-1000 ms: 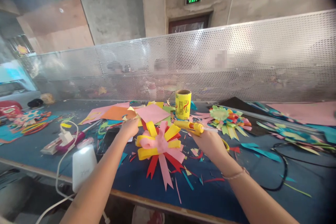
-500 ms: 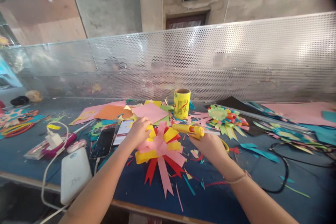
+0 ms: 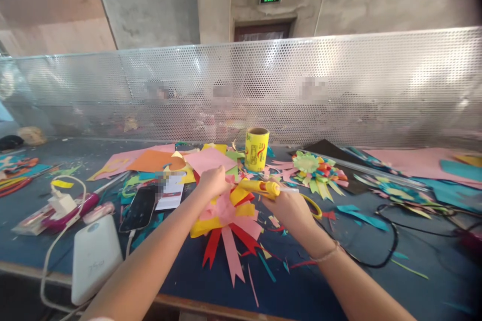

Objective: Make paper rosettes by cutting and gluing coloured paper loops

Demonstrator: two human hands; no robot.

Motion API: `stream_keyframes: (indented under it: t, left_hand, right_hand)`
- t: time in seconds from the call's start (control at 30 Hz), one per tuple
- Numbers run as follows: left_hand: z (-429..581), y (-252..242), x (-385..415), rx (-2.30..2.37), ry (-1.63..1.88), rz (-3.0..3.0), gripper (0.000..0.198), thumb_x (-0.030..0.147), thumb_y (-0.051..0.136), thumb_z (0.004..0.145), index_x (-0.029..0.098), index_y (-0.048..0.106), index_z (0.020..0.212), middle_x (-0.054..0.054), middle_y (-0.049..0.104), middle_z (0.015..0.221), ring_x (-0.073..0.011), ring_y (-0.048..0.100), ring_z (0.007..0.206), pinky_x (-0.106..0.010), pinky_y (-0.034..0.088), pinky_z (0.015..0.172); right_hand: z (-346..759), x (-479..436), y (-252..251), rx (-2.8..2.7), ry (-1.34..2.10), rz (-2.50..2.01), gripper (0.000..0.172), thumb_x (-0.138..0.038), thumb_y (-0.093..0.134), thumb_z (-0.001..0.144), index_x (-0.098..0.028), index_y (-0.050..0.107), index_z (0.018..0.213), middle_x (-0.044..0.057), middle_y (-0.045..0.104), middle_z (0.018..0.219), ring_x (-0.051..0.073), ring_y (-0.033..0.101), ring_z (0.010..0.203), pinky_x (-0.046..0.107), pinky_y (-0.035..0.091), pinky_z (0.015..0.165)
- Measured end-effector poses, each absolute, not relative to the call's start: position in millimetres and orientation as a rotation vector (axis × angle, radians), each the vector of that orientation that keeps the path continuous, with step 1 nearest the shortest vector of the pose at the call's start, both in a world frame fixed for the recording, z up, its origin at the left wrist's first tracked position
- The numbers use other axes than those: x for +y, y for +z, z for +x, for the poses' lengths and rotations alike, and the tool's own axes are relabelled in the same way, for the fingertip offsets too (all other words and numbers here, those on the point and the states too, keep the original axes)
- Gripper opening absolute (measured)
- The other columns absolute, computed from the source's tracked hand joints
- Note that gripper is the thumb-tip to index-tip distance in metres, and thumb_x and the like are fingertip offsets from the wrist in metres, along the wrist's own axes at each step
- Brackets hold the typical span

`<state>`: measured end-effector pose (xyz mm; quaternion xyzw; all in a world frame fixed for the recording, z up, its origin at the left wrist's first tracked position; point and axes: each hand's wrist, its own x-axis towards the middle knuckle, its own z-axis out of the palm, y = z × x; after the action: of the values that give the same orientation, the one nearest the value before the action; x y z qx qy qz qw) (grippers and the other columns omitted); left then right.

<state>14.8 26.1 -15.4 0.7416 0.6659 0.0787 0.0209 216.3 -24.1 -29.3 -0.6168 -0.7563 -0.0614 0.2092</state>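
In front of me lies a paper flower (image 3: 225,210) made of looped and notched pink, yellow and red strips. My left hand (image 3: 214,181) is closed at its far edge, fingers pinched on the pink paper there; the fingertips are partly hidden. My right hand (image 3: 288,208) grips a yellow hot glue gun (image 3: 259,186), its front end pointing left over the flower's far right side. A pale glue stick pokes out behind the gun, and a yellow handle loop shows beyond my fingers. Whether the nozzle touches the paper, I cannot tell.
Behind the flower stands a yellow cardboard tube (image 3: 257,149). To the left are a phone (image 3: 139,209), a white power bank (image 3: 97,259) and cables. A finished-looking paper rosette (image 3: 316,169) and a black cord (image 3: 393,241) lie right. A perforated metal screen (image 3: 211,90) closes the back.
My left hand has moved from the flower's left side to its far edge, closer to the glue gun. The view has turned slightly right.
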Motion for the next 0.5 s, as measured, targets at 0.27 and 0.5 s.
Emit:
stream_keyframes:
  t: [0.27, 0.5]
  left_hand:
    - [3.3, -22.9, 28.2, 1.973, 0.396, 2.224, 0.021, 0.029, 0.052, 0.071, 0.019, 0.053, 0.090, -0.006, 0.066, 0.087, -0.0207, 0.062, 0.082, -0.027, 0.041, 0.062]
    - [-4.7, -24.1, 25.1, 1.828, 0.484, 2.259, 0.036, 0.017, 0.054, 0.067, 0.022, 0.051, 0.102, -0.002, 0.067, 0.084, -0.0192, 0.062, 0.083, -0.025, 0.041, 0.063]
  right_hand:
    - [211.0, -22.0, -28.9, -2.128, -0.106, -1.785, 0.025, -0.025, 0.047, 0.075, -0.018, 0.059, 0.095, 0.005, 0.067, 0.069, 0.019, 0.063, 0.063, 0.025, 0.027, 0.049]
    - [201.0, -28.3, -29.0, -2.211, -0.142, -1.748, 0.024, -0.024, 0.048, 0.076, -0.020, 0.056, 0.098, 0.004, 0.067, 0.073, 0.018, 0.063, 0.065, 0.025, 0.027, 0.049]
